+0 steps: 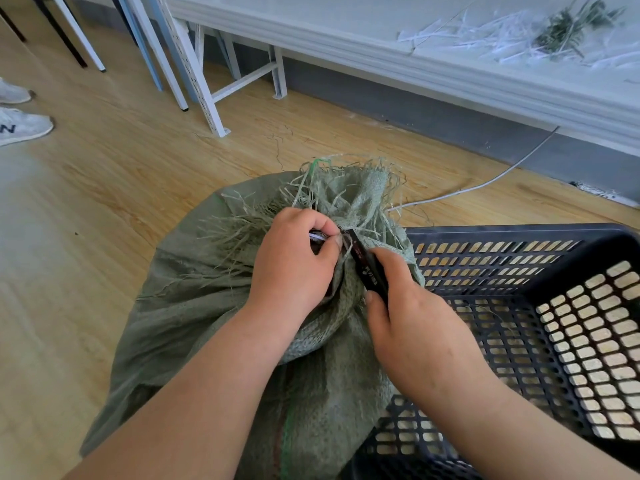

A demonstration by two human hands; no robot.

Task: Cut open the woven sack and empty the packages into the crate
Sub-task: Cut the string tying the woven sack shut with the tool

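Sack (221,327) upright on the wooden floor (104,202), green woven fabric, neck bunched and frayed at the top, touching the black crate (519,237) on its right side. Left hand (294,261) curled tight round the gathered neck, thumb and finger pinching a thin white tie (317,236) at the knot. Right hand (415,323) wrapped round a dark-handled cutter (367,268), tip buried against the neck just beside the left thumb (blade itself hidden, so no telling how far out). No packages visible yet; crate showing only floor through its slots.

Best done, judging from this: tie pulled taut and away from the fabric, blade angled outward from the left thumb, 1 short controlled stroke through the tie rather than sawing into the weave. Main risk: fingers very near the cutting edge.
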